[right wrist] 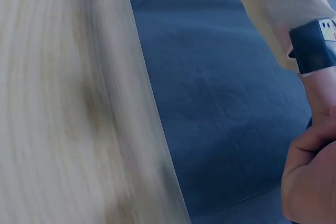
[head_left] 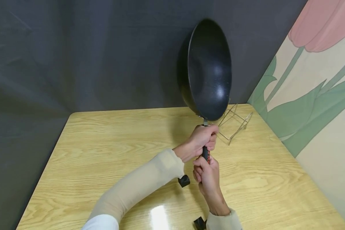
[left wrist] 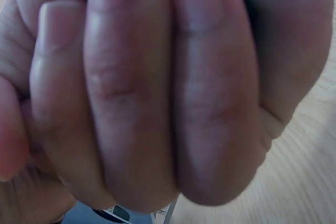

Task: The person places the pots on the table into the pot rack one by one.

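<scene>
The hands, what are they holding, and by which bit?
A pan, by its handle; the left hand grips higher up than the right hand.

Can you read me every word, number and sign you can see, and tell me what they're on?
None that I can read.
Red marks on the black handle of the wok: too small to tell if they are letters.
Dark marks on the pale face of the black box worn at a wrist: too small and blurred.
Little marks at the bottom of the left wrist view: blurred and cut off.
</scene>
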`<state>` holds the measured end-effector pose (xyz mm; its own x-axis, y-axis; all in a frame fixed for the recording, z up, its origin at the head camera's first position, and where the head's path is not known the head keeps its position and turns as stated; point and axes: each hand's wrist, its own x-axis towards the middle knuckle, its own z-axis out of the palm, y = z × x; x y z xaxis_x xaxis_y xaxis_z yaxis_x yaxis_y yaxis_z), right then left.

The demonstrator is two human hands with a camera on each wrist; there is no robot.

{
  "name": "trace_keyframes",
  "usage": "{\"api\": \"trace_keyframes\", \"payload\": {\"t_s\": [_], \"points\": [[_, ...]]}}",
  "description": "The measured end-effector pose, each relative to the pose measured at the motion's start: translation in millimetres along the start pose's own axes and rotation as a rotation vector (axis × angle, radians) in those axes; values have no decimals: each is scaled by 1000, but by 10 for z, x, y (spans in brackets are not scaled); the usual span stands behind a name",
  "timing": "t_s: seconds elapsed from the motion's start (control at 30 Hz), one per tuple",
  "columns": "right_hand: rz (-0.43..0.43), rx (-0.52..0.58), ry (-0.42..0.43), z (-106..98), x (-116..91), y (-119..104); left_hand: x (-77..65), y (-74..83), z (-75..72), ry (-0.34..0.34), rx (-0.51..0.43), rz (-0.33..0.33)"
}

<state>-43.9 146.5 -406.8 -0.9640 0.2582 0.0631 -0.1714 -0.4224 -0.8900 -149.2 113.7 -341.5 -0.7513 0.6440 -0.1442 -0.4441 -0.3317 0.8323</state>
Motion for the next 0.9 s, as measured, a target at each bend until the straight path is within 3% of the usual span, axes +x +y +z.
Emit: {"api": "trace_keyframes", "payload": {"t_s": [0.27, 0.9], "points": [[-20, 57, 39, -51, -23, 43, 43, -78, 82, -9, 30, -40], [-83, 161, 24, -140, -80, 74, 98, -213, 205, -60, 96, -76]]}}
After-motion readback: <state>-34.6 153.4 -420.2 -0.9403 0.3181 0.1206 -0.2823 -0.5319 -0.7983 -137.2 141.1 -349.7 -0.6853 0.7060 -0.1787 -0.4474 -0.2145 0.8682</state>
